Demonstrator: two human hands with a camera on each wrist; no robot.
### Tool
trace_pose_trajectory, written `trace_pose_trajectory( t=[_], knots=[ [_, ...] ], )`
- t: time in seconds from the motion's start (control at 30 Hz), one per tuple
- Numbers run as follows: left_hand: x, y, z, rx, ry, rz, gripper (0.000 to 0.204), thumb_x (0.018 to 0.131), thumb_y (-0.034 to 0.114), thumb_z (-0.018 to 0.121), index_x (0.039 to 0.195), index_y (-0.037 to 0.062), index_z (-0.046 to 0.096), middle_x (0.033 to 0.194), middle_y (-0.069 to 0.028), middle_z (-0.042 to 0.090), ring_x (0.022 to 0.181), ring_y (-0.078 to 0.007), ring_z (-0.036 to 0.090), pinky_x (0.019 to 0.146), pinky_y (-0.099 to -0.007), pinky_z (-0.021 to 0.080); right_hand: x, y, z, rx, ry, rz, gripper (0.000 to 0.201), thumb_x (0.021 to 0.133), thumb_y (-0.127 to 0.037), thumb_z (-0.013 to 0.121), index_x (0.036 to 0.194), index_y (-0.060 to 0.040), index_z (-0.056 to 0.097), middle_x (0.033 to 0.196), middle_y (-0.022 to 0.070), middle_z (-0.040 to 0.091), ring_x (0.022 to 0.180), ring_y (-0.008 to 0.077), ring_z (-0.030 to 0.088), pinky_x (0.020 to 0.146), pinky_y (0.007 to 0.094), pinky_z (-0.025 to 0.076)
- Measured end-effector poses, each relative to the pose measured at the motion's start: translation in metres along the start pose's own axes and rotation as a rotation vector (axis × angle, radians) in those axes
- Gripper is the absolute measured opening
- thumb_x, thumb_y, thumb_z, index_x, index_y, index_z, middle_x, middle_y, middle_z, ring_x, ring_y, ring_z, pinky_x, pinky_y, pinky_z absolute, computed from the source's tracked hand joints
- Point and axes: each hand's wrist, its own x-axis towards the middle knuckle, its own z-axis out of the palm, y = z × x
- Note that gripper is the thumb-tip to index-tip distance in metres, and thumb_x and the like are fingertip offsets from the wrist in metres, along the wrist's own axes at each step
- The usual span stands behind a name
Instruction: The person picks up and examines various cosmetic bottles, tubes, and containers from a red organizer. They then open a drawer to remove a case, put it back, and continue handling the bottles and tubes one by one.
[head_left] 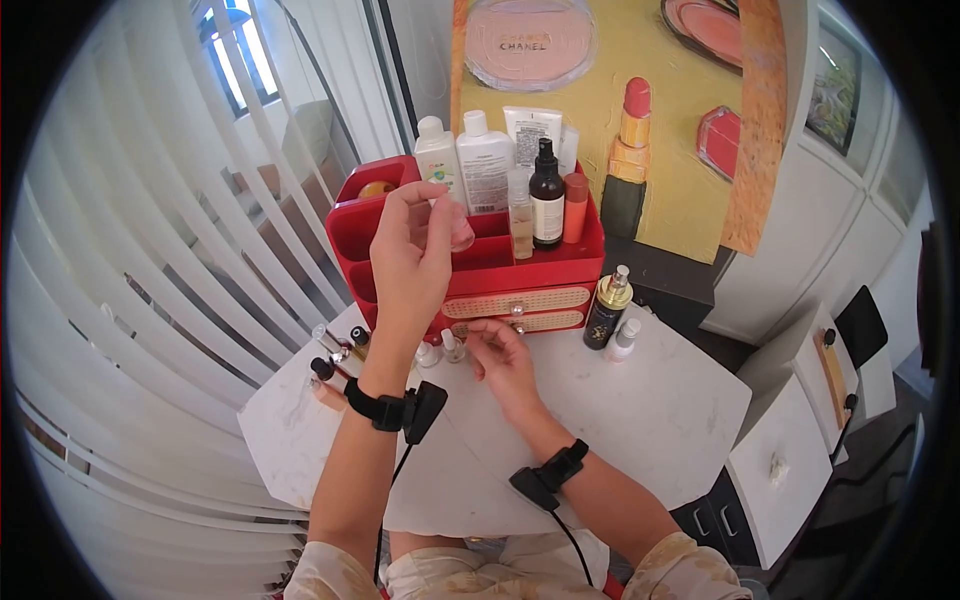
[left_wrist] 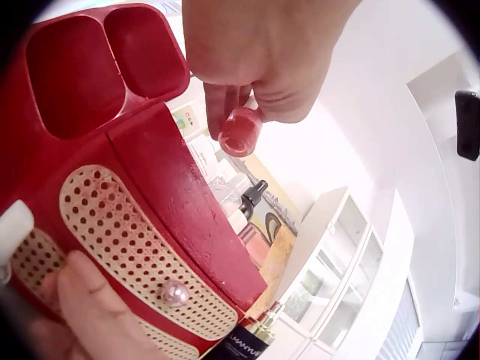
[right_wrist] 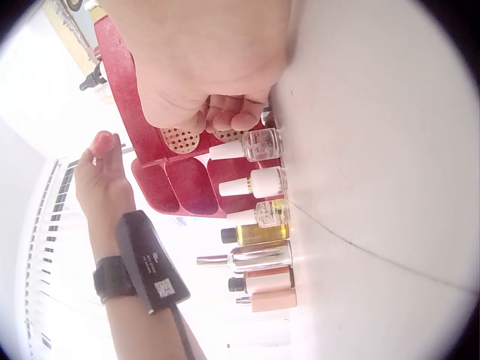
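"Location of the pink glass bottle (left_wrist: pixel 241 135), please?"

"Raised, in front of the red organizer (head_left: pixel 520 268), in the left hand (head_left: pixel 408 255). Fingers and thumb are clamped on one end of it, leaving the rounded base showing."

"And the right hand (head_left: pixel 508 370)?"

"Low over the marbled table (head_left: pixel 610 420), close to the rattan-fronted drawers (head_left: pixel 550 300) (the ones with pearly knobs (left_wrist: pixel 175 293)). Its fingers are loosely bent, with nothing visible between them. Whether the fingertips touch a drawer, I cannot tell."

"What stands nearest that hand?"

"A white-capped clear bottle (right_wrist: pixel 261 145), just beside the fingers. It heads a row on the tabletop: a white-capped white bottle (right_wrist: pixel 268 182), then further along a dark-capped yellow bottle (right_wrist: pixel 262 233) and a silvery bottle (right_wrist: pixel 260 256)."

"Anything upright in the organizer?"

"Yes: a black spray bottle (head_left: pixel 547 210) with a pale label, next to an orange-red tube (head_left: pixel 575 208). A white lotion bottle (head_left: pixel 487 175) rises behind them. Beside the organizer's right end, on the table, stands a black-and-gold pump bottle (head_left: pixel 606 315)"
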Motion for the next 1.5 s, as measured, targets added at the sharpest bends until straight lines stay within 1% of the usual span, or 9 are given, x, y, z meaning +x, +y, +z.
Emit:
trace_pose_trajectory(
  t=[0.03,0.13,0.27,0.5,0.73,0.9,1.03,1.3,1.5],
  knots=[
    [-0.004,-0.002,-0.002,-0.113,-0.006,-0.021,0.017,0.105,0.005,0.054,0.120,-0.0025,0.057,0.086,-0.0042,0.060,0.069,-0.0089,0.060,0.063,-0.0244,0.051,0.000,0.000,0.000,0.001,-0.001,0.001,0.017,0.101,-0.012,0.065,0.117,-0.0067,0.064,0.097,-0.0012,0.064,0.067,0.0032,0.051,0.055,0.0208,0.039],
    [-0.021,0.011,0.009,-0.033,0.153,-0.014,0.018,0.107,0.008,0.051,0.122,-0.0016,0.055,0.085,-0.0027,0.055,0.063,-0.0069,0.054,0.058,-0.0225,0.047,-0.001,-0.002,0.000,0.021,-0.015,0.004,0.017,0.100,-0.012,0.065,0.117,-0.0061,0.064,0.098,-0.0004,0.066,0.069,0.0037,0.051,0.057,0.0207,0.040],
    [-0.047,-0.003,-0.011,0.125,0.103,-0.100,0.020,0.110,0.016,0.048,0.118,-0.0005,0.058,0.086,-0.0015,0.056,0.062,-0.0047,0.054,0.052,-0.0192,0.043,-0.004,-0.012,0.000,0.070,-0.088,0.026,0.019,0.101,-0.015,0.065,0.117,-0.0052,0.064,0.096,0.0014,0.067,0.070,0.0055,0.053,0.059,0.0210,0.041],
    [-0.086,-0.016,-0.021,-0.058,0.130,-0.338,0.024,0.109,0.020,0.051,0.112,-0.0016,0.061,0.078,0.0015,0.058,0.061,-0.0022,0.054,0.052,-0.0176,0.041,-0.011,-0.023,0.001,0.191,-0.342,0.153,0.030,0.106,-0.031,0.055,0.119,-0.0041,0.062,0.096,0.0048,0.069,0.074,0.0111,0.061,0.064,0.0265,0.048],
    [-0.100,-0.028,-0.039,-0.085,0.128,-0.395,0.029,0.111,0.028,0.047,0.111,0.0005,0.058,0.090,-0.0063,0.064,0.079,-0.0136,0.068,0.070,-0.0247,0.057,-0.011,-0.022,0.000,0.221,-0.418,0.220,0.033,0.105,-0.030,0.057,0.126,-0.0051,0.061,0.101,0.0043,0.068,0.080,0.0123,0.063,0.070,0.0293,0.051],
    [-0.098,-0.020,-0.044,-0.268,0.099,-0.440,0.031,0.111,0.029,0.047,0.109,0.0012,0.061,0.091,-0.0053,0.067,0.085,-0.0115,0.068,0.074,-0.0244,0.055,-0.012,-0.016,-0.001,0.118,-0.420,0.276,0.039,0.104,-0.024,0.061,0.138,-0.0060,0.057,0.105,0.0044,0.069,0.083,0.0120,0.063,0.072,0.0293,0.052],
    [-0.099,-0.020,-0.047,-0.381,0.087,-0.524,0.032,0.111,0.030,0.047,0.110,0.0025,0.062,0.093,-0.0047,0.070,0.087,-0.0090,0.065,0.076,-0.0237,0.054,-0.013,-0.021,0.005,0.101,-0.442,0.256,0.037,0.104,-0.025,0.061,0.135,-0.0052,0.057,0.108,0.0057,0.069,0.084,0.0130,0.064,0.072,0.0297,0.053],
    [-0.098,-0.021,-0.056,-0.281,-0.008,-0.543,0.031,0.110,0.031,0.048,0.111,0.0031,0.061,0.097,-0.0086,0.073,0.089,-0.0120,0.067,0.080,-0.0258,0.056,-0.013,-0.022,0.006,0.108,-0.483,0.243,0.033,0.104,-0.026,0.061,0.129,-0.0050,0.055,0.111,0.0089,0.070,0.083,0.0144,0.066,0.072,0.0306,0.054],
    [-0.096,-0.028,-0.062,-0.182,0.012,-0.500,0.030,0.108,0.030,0.053,0.114,0.0028,0.066,0.102,-0.0081,0.075,0.090,-0.0102,0.067,0.082,-0.0262,0.053,-0.014,-0.031,0.007,0.164,-0.417,0.220,0.036,0.107,-0.036,0.053,0.125,-0.0060,0.058,0.100,0.0053,0.067,0.078,0.0117,0.058,0.071,0.0298,0.049]
  ],
)
